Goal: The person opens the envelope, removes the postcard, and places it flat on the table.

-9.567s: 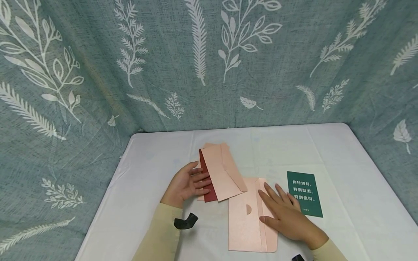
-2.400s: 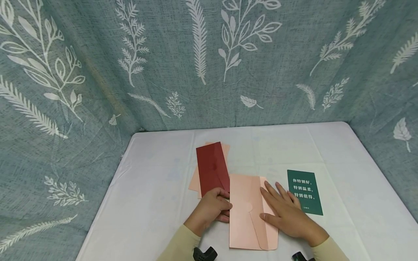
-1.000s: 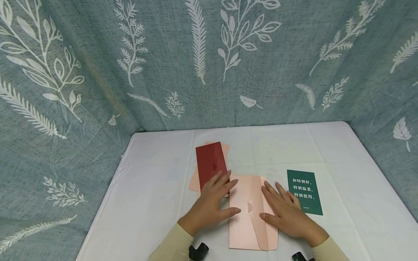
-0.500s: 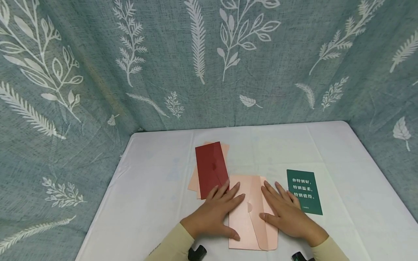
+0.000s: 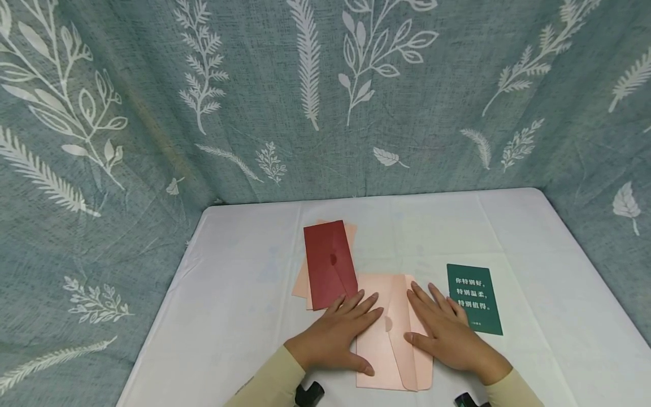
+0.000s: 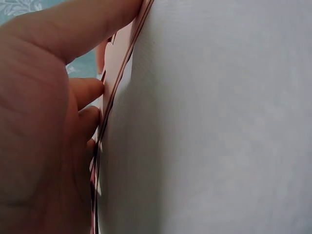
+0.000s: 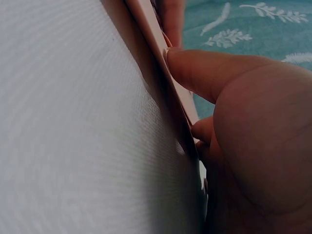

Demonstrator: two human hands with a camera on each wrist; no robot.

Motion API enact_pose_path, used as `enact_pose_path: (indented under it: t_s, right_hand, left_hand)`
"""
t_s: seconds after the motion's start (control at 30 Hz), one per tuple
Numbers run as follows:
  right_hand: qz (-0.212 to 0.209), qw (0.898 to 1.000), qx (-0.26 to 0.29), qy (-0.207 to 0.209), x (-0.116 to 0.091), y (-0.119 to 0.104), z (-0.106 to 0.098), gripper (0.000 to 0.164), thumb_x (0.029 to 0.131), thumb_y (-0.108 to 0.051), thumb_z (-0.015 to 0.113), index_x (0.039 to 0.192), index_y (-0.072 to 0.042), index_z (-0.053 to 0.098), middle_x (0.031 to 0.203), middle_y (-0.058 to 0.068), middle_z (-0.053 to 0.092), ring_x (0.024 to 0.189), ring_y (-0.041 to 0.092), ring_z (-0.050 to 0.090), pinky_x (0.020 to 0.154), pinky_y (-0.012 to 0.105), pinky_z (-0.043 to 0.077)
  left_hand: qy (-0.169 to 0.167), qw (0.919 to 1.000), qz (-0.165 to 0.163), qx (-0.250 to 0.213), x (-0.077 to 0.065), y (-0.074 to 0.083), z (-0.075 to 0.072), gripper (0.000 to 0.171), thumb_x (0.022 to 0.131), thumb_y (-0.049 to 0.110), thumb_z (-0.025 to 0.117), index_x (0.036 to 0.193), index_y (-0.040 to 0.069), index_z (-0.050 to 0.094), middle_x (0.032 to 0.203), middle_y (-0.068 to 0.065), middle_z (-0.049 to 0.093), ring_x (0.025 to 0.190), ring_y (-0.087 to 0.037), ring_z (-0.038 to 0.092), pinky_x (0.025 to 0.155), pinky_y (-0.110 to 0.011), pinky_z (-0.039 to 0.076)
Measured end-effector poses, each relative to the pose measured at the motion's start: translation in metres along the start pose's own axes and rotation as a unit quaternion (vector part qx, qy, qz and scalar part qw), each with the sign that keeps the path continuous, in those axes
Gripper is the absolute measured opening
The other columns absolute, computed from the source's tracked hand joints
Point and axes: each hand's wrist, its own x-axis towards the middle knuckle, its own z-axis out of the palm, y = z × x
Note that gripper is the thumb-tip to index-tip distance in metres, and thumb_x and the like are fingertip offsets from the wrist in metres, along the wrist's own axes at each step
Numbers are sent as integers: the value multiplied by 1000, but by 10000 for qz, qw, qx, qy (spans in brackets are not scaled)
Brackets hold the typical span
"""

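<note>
Pink envelopes (image 5: 375,346) lie in front of me, one on top of another, with the flap side up. My left hand (image 5: 333,338) is spread over their left part, thumb and fingertips resting on the paper. On the right side rests my right hand (image 5: 447,336), its fingers straight across the flap edge. Seen from the left wrist, the stacked paper edges (image 6: 117,83) run thin under the left thumb. In the right wrist view the right thumb (image 7: 195,68) touches the pink paper. Beyond the left fingertips lies a red envelope (image 5: 328,263).
Under the red envelope, more pink paper (image 5: 301,281) sticks out. A green card (image 5: 478,299) with white writing lies beside the right hand, partly covered by its fingers. The white-covered table (image 5: 244,249) ends at a patterned curtain (image 5: 285,102).
The top pink envelope has gone from over the red one onto the right-hand envelope. My left hand has let go of its edge and spread flat on it. The right hand stays put.
</note>
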Motion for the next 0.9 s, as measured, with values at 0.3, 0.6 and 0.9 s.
enact_pose_path:
  t_s: [0.3, 0.6, 0.9]
  right_hand:
    - [-24, 10000, -36, 33, 0, -1, 0, 85, 106, -53, 68, 170, -7, 37, 179, 11, 23, 163, 46, 7, 117, 74, 4]
    - [15, 9998, -178, 77, 0, -5, 0, 84, 105, -53, 68, 168, -5, 41, 178, 13, 26, 161, 49, 11, 117, 75, 8]
    - [-3, 9996, -42, 286, 0, -11, 3, 86, 104, -53, 70, 166, -1, 42, 177, 15, 26, 162, 47, 12, 120, 72, 6]
  left_hand:
    - [-112, 9998, -33, -160, 0, -2, 0, 112, 89, 71, 78, 175, 21, 27, 182, 4, 10, 166, -23, 2, 129, -55, 7]
    - [-144, 9992, 36, -369, 0, -5, 2, 112, 90, 70, 78, 176, 21, 25, 182, 5, 7, 166, -22, -1, 129, -58, 6]
    - [-125, 9996, 66, -257, -1, -6, 4, 112, 91, 71, 77, 176, 21, 23, 182, 5, 6, 166, -22, -2, 129, -57, 6]
